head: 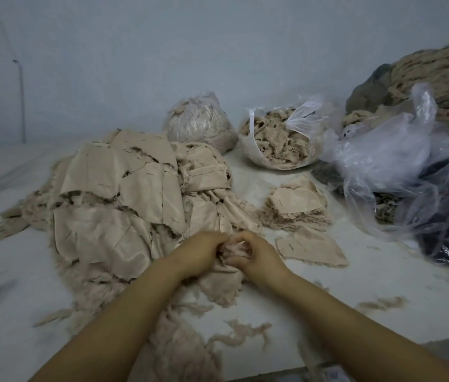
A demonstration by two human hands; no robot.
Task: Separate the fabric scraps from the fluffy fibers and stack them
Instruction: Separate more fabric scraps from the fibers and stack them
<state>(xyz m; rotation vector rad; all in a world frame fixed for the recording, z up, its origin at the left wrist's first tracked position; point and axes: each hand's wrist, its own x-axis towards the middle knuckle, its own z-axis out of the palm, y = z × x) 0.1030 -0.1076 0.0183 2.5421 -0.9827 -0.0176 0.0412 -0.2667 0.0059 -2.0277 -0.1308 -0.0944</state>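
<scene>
Loose fluffy fibers (241,336) strewn at 6 o'clock on white table (286,307). Left hand (198,255) and right hand (256,256), both curled, pinching one fibre-backed scrap (230,250) at centre. Large unsorted heap (124,194) at 10 o'clock. One stack of separated scraps (296,204) at 2 o'clock. Beyond, two fibre-filled bags (275,139); crumpled plastic bags (399,161) at 3 o'clock.

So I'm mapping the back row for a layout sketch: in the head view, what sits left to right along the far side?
Tied bag of fibers → open bag of fibers → crumpled clear plastic bag.
</scene>
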